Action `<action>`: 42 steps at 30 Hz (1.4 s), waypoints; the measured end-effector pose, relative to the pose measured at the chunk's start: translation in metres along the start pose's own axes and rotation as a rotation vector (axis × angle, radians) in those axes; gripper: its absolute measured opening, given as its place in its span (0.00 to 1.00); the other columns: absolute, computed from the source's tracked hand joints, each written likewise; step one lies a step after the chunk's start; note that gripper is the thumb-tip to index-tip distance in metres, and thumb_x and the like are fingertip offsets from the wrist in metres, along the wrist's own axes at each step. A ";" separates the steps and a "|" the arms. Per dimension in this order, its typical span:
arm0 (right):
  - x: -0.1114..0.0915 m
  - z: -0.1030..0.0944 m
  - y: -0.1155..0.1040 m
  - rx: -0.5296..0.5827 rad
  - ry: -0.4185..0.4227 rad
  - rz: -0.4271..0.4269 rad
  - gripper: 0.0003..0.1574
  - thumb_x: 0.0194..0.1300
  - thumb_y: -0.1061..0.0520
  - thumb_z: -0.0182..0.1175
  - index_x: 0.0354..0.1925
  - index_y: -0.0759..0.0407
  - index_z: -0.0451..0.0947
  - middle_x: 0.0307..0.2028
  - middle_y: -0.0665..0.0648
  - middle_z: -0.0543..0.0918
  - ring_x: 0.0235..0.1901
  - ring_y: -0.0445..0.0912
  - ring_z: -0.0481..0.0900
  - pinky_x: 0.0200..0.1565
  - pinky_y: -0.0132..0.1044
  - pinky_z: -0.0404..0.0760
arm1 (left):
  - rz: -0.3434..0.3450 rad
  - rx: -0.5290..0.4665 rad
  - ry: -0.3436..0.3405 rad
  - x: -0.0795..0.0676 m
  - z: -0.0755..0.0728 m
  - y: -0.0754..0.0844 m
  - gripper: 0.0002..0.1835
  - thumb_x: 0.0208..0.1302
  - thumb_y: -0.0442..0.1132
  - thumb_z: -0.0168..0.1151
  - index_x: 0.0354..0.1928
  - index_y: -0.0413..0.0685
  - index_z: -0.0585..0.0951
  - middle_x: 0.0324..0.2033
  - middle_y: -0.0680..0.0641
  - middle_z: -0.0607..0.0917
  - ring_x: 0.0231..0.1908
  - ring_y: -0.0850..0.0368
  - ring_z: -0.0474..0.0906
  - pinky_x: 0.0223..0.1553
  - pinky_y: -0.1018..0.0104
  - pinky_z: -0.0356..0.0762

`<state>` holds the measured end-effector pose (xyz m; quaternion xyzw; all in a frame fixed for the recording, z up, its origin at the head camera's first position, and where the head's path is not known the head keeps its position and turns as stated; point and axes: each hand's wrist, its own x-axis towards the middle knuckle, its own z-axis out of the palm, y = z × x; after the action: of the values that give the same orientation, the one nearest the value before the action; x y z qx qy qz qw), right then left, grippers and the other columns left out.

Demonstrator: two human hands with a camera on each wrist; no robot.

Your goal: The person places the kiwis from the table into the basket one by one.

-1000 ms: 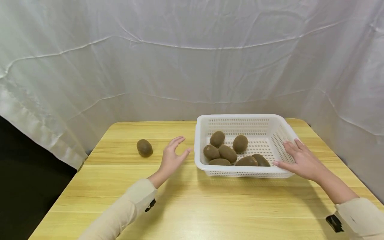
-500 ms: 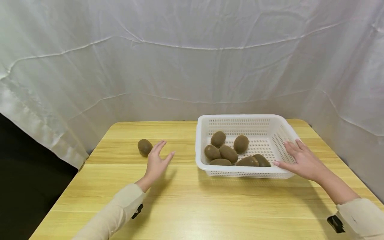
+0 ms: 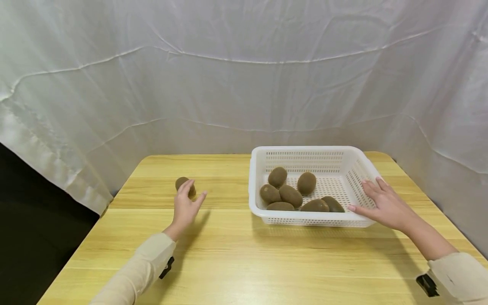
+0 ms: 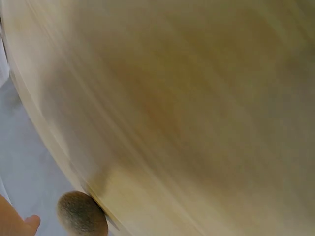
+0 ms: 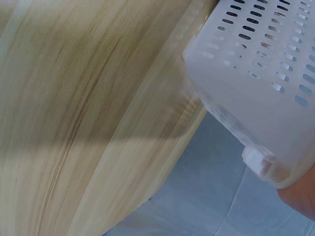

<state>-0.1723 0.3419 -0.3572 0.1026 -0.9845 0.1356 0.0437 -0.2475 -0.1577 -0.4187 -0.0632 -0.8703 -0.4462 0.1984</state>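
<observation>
My left hand (image 3: 185,208) is at a lone brown kiwi (image 3: 181,182) on the left of the table, its fingers partly covering it in the head view. Thumb and fingers are spread apart. The left wrist view has the kiwi (image 4: 82,214) at its lower edge, with a gap between it and the visible fingertip (image 4: 30,224). My right hand (image 3: 386,205) rests on the right front corner of a white perforated plastic basket (image 3: 305,148), fingers extended over the rim. Several kiwis (image 3: 291,196) lie in the basket, mostly toward its left and front.
The light wooden table (image 3: 228,254) carries the basket at its back right. A pale curtain (image 3: 244,93) hangs behind the table and along its sides. Something dark (image 3: 34,237) lies beyond the left edge.
My left hand has moved left from beside the basket to the lone kiwi. My right hand has stayed on the basket's corner.
</observation>
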 end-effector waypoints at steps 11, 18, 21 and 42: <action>0.000 -0.001 0.000 -0.001 0.005 0.000 0.58 0.57 0.35 0.58 0.66 0.77 0.53 0.65 0.78 0.55 0.67 0.74 0.38 0.59 0.73 0.48 | -0.057 0.067 -0.003 0.007 -0.004 -0.012 0.34 0.58 0.40 0.64 0.61 0.27 0.65 0.63 0.31 0.65 0.64 0.34 0.60 0.65 0.46 0.62; 0.001 -0.001 0.000 -0.004 -0.005 0.000 0.58 0.57 0.35 0.58 0.66 0.76 0.52 0.65 0.77 0.55 0.67 0.74 0.38 0.59 0.73 0.47 | -0.092 0.116 0.017 0.015 -0.005 -0.021 0.33 0.59 0.39 0.63 0.61 0.26 0.65 0.63 0.29 0.63 0.64 0.32 0.59 0.62 0.43 0.63; 0.001 -0.001 0.000 -0.008 -0.005 0.000 0.58 0.57 0.35 0.58 0.66 0.76 0.52 0.65 0.77 0.55 0.67 0.74 0.38 0.59 0.73 0.47 | -0.119 0.136 0.042 0.019 -0.004 -0.025 0.32 0.60 0.39 0.62 0.60 0.26 0.66 0.63 0.27 0.64 0.63 0.30 0.60 0.61 0.42 0.65; -0.001 0.000 0.000 -0.010 0.004 -0.007 0.58 0.57 0.35 0.58 0.66 0.77 0.52 0.65 0.78 0.55 0.67 0.74 0.39 0.59 0.73 0.47 | -0.311 0.208 0.018 0.035 0.002 -0.028 0.34 0.61 0.38 0.61 0.62 0.24 0.62 0.57 0.23 0.67 0.57 0.28 0.66 0.57 0.41 0.70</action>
<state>-0.1716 0.3418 -0.3568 0.1056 -0.9846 0.1309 0.0466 -0.2880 -0.1751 -0.4269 0.0970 -0.9092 -0.3799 0.1405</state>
